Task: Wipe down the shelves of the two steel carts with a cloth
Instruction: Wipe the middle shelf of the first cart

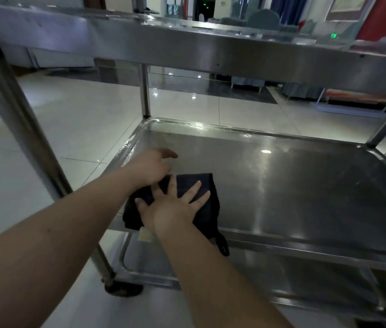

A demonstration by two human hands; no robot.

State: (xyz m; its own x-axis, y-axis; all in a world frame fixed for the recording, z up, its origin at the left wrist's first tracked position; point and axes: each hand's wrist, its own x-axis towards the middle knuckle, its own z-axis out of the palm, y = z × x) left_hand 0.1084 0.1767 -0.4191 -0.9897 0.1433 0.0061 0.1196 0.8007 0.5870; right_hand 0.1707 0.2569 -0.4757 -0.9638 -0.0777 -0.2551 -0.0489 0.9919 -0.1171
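Cloth (131, 213) is dark, folded up, and sits at the near left corner of the middle shelf (282, 185) of a steel cart (25, 119). A little loop (222, 245) of it hangs over the front rim.

Right hand (173, 209) lies flat on top of it, palm down, fingers straight and spread wide. So no real grip there, just pressing the fabric onto the steel.

Left hand (151, 166) is at the cloth's far left edge, just beside the right one. Its fingers are loosely curled and the thumb pokes out toward the back of the shelf. Its lower edge meets the cloth, but honestly can't tell if its grip is pinched on the fabric or only touching it, since the fingertips are hidden under the hand.

Both forearms are bare and come in from the near side. The shelf surface is shiny with light glare on it. Top shelf (234, 50) runs overhead and a bottom shelf (282, 275) shows underneath. A caster (123, 288) sits on the pale tiled floor (68, 114) at the cart's near left corner.
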